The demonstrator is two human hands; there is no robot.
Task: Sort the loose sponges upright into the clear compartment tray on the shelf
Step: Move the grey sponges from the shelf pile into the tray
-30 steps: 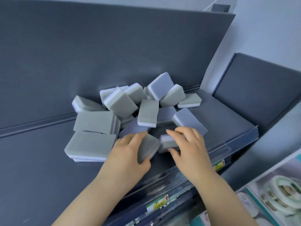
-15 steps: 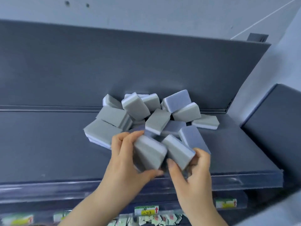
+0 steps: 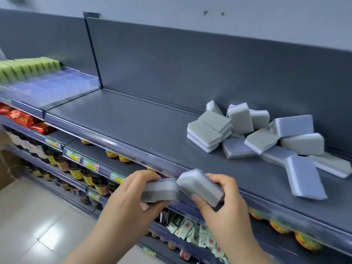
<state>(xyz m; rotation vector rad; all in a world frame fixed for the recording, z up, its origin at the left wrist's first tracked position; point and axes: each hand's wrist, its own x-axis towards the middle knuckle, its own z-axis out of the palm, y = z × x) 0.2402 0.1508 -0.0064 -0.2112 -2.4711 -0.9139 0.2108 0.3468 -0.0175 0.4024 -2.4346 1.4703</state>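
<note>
The left hand [image 3: 131, 195] grips one grey rectangular foam sponge with a lavender layer [image 3: 162, 190], fingers curled over its top, thumb beneath. The right hand [image 3: 225, 204] pinches a second sponge [image 3: 200, 186] of the same kind, tilted, its corner touching the first. Both sponges are held just in front of the dark grey metal shelf [image 3: 123, 126]. Below the shelf hang yellow price labels [image 3: 91, 165] — print too blurred to read. The pile of loose grey sponges [image 3: 253, 134] lies at the shelf's right rear. The clear plastic compartment tray [image 3: 62, 82] sits beyond the shelf's left end — green sponges [image 3: 28, 68] stand upright at its back.
</note>
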